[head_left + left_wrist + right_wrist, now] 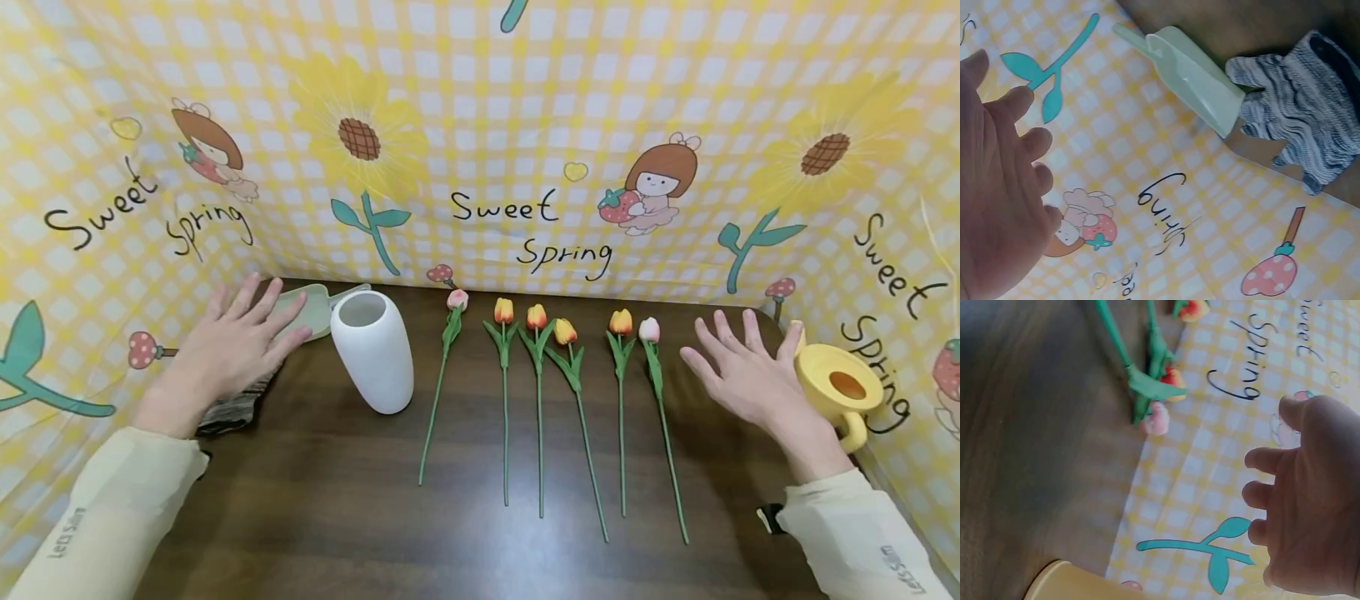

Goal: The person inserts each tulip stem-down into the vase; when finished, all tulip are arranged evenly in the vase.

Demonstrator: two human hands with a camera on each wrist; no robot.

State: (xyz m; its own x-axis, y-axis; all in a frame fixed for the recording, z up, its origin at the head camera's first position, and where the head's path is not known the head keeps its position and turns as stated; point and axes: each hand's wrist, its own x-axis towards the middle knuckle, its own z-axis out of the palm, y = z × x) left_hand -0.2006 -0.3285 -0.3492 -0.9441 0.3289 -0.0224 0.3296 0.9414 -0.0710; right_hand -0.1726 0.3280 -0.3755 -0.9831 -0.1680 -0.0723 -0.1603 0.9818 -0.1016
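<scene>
With fingers spread, my left hand [223, 350] hovers over the left side of the table and holds nothing. Below it lie a pale green scoop [1200, 87] and a grey striped knit glove [1307, 106], both partly hidden by the hand in the head view. A white vase [382, 358] stands upright to the right of that hand. My right hand [753, 379], fingers also spread, is held up at the right, overlapping a yellow watering can [821, 383] in the head view. Between the hands, artificial tulips lie in a row, including a pink tulip [457, 302] and a red-yellow tulip [536, 317].
A dark brown wooden table [337, 517] carries everything. Yellow checked cloth [480, 150] printed with sunflowers and "Sweet Spring" walls in the back and both sides. Tulip stems point toward the front edge, with another pale pink tulip [649, 332] at the row's right end.
</scene>
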